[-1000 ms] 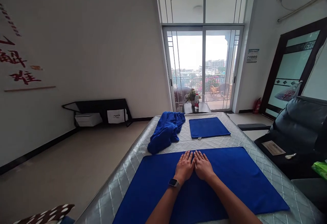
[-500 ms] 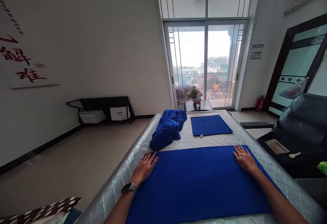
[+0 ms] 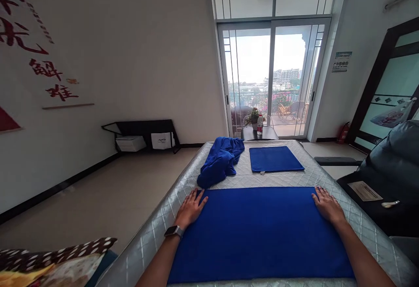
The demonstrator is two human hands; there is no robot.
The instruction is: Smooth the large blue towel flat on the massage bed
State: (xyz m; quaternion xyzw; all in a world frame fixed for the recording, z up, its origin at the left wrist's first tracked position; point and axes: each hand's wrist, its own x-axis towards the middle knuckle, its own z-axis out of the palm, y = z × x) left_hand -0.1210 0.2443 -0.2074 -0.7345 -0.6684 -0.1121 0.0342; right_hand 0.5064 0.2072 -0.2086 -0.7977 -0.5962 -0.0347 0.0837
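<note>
Both palms lie flat, fingers spread, nothing gripped: your left hand (image 3: 190, 208) presses the left edge and your right hand (image 3: 328, 207) the right edge of the blue towel (image 3: 258, 230), spread across the mattress (image 3: 153, 230) at lower centre. Looks soft, light and limp; likely best pinched at the corners.

A deep blue towel (image 3: 258, 230) is spread on a mattress (image 3: 330, 178) covered in silver-grey fabric quilted in a diamond pattern. The same blue is seen on a folded towel (image 3: 275, 159) and a crumpled towel (image 3: 221, 161). A black watch (image 3: 173, 232) is worn on the left wrist. A brown cushion (image 3: 62, 254) is dotted with white. Red characters (image 3: 54, 81) are painted on the white wall. The chair (image 3: 389, 169) is black
</note>
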